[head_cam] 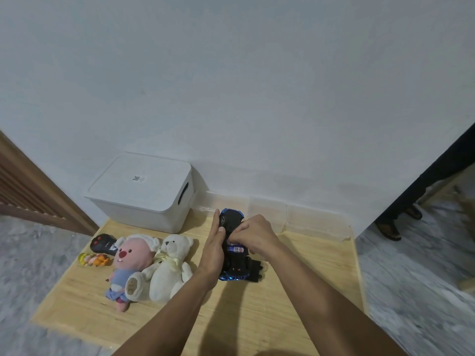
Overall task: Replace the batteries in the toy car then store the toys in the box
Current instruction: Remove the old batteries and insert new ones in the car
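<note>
At the left edge of the wooden tabletop point(257, 317) lie a small yellow-and-orange toy point(93, 259) and, just behind it, a black remote control point(102, 243). Beside them a pink plush point(129, 265) and a white teddy bear point(169, 268) lie touching each other. Behind these, against the wall, stands the white box point(144, 192) with its lid on; its contents are hidden. Right of the bear, the left hand point(214, 249) is closed along the side of the blue toy car point(235, 246), held underside up over the tabletop. Batteries point(236, 250) show in its open compartment. The right hand point(253, 233) is curled over the car, fingertips pressing at that compartment. A black part point(255, 271) lies under the car's near end.
</note>
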The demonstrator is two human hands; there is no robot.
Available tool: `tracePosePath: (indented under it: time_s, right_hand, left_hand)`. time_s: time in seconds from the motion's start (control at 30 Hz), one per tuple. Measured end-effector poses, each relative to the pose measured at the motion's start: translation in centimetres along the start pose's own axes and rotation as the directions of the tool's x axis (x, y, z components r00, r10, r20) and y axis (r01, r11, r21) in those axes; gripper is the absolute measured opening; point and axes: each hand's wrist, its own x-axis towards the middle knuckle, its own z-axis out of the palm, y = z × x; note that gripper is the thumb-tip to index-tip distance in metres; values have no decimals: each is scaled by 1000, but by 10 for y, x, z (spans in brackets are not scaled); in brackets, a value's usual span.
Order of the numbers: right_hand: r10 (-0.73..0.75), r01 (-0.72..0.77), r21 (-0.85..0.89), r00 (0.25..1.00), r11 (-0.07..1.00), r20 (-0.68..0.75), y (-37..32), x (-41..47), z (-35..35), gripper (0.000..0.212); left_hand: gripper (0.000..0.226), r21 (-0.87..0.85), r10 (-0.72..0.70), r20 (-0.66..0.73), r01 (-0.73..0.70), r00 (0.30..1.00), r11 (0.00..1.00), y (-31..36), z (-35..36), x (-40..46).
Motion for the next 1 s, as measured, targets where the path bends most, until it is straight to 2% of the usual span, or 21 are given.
tracePosePath:
  time_s: [0.2, 0.37, 0.43, 0.6, 0.7, 0.8, 0.87, 0.9, 0.93, 1.0]
  right_hand:
    - [-9, 7, -80, 1000, 997, -24, 0, 3, 1, 12]
    - [30, -38, -208, 999, 977, -42, -4, 5, 4, 42]
    - [19, -25, -227, 999, 974, -30, -4, 6, 2, 44]
    - [-125, 136, -199, 990, 970, 69, 3, 6, -8, 12]
    - [-238, 266, -179, 957, 947, 163, 11, 5, -11, 12]
    - [-332, 360, -226, 931, 905, 152, 21, 7, -6, 16]
    - [-380, 393, -150, 919, 907, 109, 25, 7, -3, 12]
    - [-388, 392, -54, 919, 918, 74, 25, 6, -3, 10]
    - [-369, 365, 81, 929, 928, 39, 25, 5, -5, 8]
    - [-230, 208, 358, 973, 910, 20, 24, 3, -11, 12]
  left_hand:
    - [48, 36, 8, 33, -9, 999, 999, 3, 0, -1]
    - [47, 67, -1, 58, -3, 998, 998, 2, 2, -4]
    - [47, 81, -15, 61, 10, 998, 997, 0, 2, -5]
    - [44, 57, -42, 2, 42, 999, 998, -3, -7, 4]
    - [43, 23, -62, -4, 63, 998, 998, -5, -11, 9]
    - [43, -16, -72, 13, 72, 997, 997, -5, -10, 12]
    - [43, -58, -76, 17, 77, 997, 995, -3, -9, 12]
    - [43, -85, -72, 19, 74, 997, 994, -2, -9, 11]
    - [43, -100, -67, 18, 69, 998, 993, -1, -9, 11]
    - [40, -99, -47, 28, 49, 999, 994, 1, -10, 11]
